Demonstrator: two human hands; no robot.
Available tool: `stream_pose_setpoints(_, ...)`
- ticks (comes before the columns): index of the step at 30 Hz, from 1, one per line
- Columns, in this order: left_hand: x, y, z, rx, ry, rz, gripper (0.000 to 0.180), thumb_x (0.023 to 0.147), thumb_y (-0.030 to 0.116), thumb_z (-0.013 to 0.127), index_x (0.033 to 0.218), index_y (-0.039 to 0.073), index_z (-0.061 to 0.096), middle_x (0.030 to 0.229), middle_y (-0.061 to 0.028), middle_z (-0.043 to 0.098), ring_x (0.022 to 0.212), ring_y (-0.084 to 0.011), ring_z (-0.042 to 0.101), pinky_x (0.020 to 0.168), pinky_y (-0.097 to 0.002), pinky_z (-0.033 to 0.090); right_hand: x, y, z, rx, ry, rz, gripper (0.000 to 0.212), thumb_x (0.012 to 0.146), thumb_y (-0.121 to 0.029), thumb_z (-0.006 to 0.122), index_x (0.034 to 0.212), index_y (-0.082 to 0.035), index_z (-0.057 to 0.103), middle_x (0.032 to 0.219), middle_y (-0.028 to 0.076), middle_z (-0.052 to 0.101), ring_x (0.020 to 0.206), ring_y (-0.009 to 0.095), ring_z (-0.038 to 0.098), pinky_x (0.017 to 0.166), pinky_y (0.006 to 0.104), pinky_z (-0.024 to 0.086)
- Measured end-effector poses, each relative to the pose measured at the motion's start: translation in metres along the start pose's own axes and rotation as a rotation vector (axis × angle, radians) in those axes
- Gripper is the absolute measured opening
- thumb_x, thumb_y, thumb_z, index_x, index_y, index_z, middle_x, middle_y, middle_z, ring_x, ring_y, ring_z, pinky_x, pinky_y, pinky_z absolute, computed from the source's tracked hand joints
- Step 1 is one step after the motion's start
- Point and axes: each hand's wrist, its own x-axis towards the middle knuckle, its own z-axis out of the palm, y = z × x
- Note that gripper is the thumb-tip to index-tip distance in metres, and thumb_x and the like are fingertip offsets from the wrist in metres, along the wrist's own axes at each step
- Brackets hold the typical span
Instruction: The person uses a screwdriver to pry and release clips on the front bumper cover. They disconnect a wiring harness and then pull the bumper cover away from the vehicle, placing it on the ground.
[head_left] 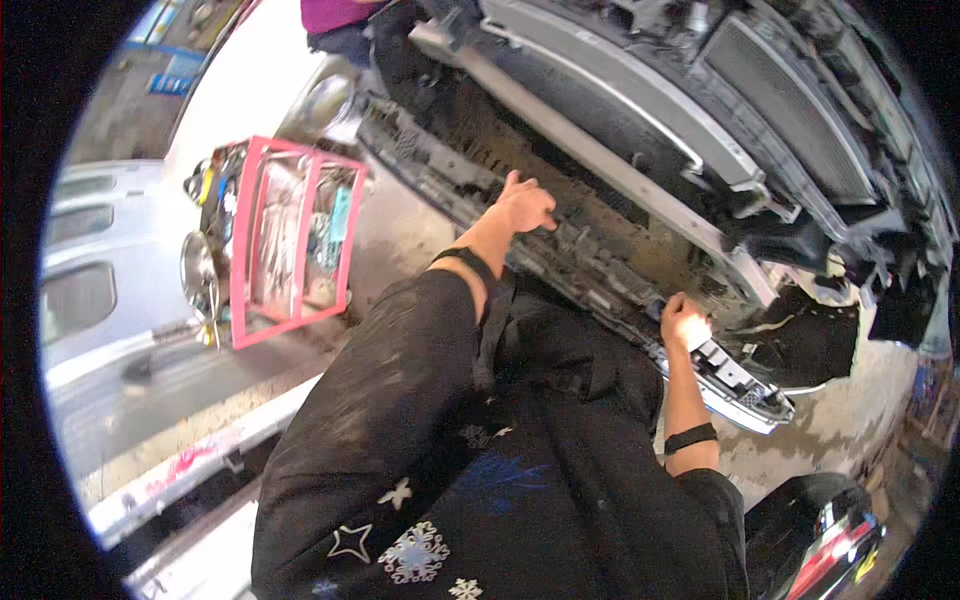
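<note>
A long dark car bumper (pixel 600 285) lies slantwise across the front of my body, its inner side with ribs and clips facing up. Around its upper edge, near the middle, the fingers of my left hand (pixel 527 205) are curled. Farther right, my right hand (pixel 685 322) grips the same edge, with bright light falling on the back of it. The fingertips of both hands are partly hidden. Beyond the bumper is the stripped front of a car, with a bare metal crossbeam (pixel 600 160) and a radiator (pixel 620 85) behind it.
To the left stands a red-framed tool cart (pixel 240 250) with tools and a round metal bowl (pixel 200 275). A silver vehicle (pixel 85 270) is at the far left. Someone in a purple top (pixel 335 12) is by the car's far side. A dark part with red (pixel 825 550) lies at lower right.
</note>
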Motion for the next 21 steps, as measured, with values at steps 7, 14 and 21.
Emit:
stream_pose_setpoints(7,0.006,0.005,0.0,0.014,-0.073,-0.078,0.043,0.085,0.05,0.061,0.109,0.015,0.067,0.106,-0.0052,0.065,0.119,-0.0249,0.047,0.11,-0.0579,0.016,0.0,0.002,-0.002,-0.047,0.02,-0.019,0.032,0.084,-0.024,0.054,0.055,-0.01,0.061,0.063,0.011,0.064,0.058,0.029,0.062,0.06,0.0421,0.05)
stream_pose_setpoints(14,0.007,-0.002,0.01,0.026,0.037,-0.034,0.042,0.084,0.049,0.062,0.107,0.015,0.068,0.111,-0.0051,0.066,0.117,-0.0253,0.049,0.108,-0.0562,0.021,0.0,0.002,-0.002,-0.054,0.027,-0.054,0.032,0.085,-0.025,0.054,0.056,-0.011,0.06,0.061,0.008,0.064,0.059,0.026,0.063,0.059,0.0412,0.05)
stream_pose_setpoints(21,0.012,-0.008,0.015,0.034,0.059,-0.024,0.043,0.082,0.049,0.063,0.107,0.014,0.068,0.111,-0.0054,0.065,0.118,-0.0253,0.049,0.109,-0.056,0.019,0.003,0.004,0.0,0.021,-0.021,-0.019,0.033,0.085,-0.028,0.054,0.058,-0.01,0.061,0.062,0.009,0.064,0.059,0.028,0.062,0.061,0.042,0.049)
